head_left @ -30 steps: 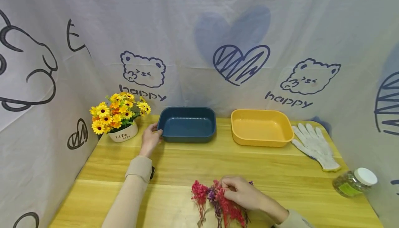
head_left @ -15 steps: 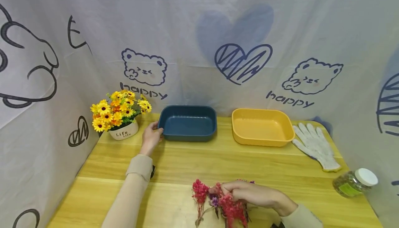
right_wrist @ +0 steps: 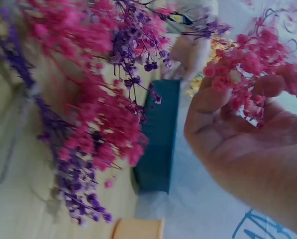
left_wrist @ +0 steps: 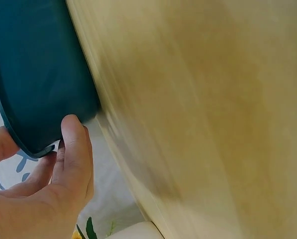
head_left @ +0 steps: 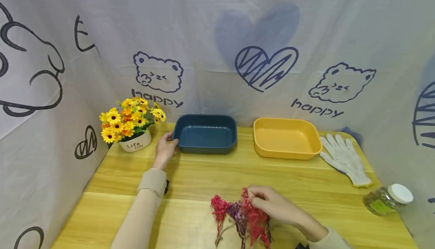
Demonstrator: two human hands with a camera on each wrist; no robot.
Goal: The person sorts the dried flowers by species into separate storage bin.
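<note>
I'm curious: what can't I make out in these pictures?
Held pink flowers: partly hidden by the right fingers, right wrist view.
Blue tray: one end cut off by the top edge, left wrist view.
Yellow tray: mostly cut off by the bottom edge, right wrist view.
Jar: contents too small to identify, head view.

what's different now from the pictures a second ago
The right hand dipped left among the dried flowers, then moved back right and slightly forward; it now pinches pink blossoms, though when it took hold is unclear. The left hand stayed gripping the blue tray; the yellow tray, glove, jar and potted flowers stayed put.
</note>
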